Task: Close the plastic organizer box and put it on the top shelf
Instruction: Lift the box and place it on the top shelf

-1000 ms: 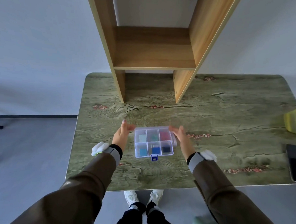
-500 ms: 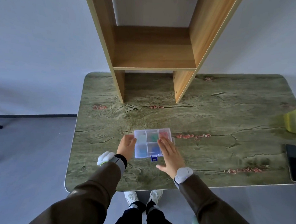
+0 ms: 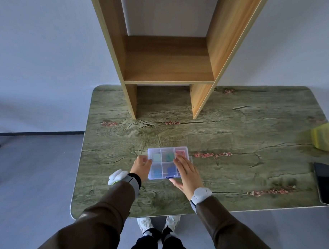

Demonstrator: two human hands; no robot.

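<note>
Partly hidden organizer box [image 3: 163, 161], right hand [image 3: 187, 172] covering

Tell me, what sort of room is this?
Probably a plain workroom set up for recording, not a home: bare grey walls, one wood-print table, and an empty wooden shelf unit standing on it.

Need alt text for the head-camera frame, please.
A person presses the right hand flat on a clear plastic organizer box while the left hand steadies its left edge, on a green wood-grain table. A wooden shelf unit stands behind.
</note>
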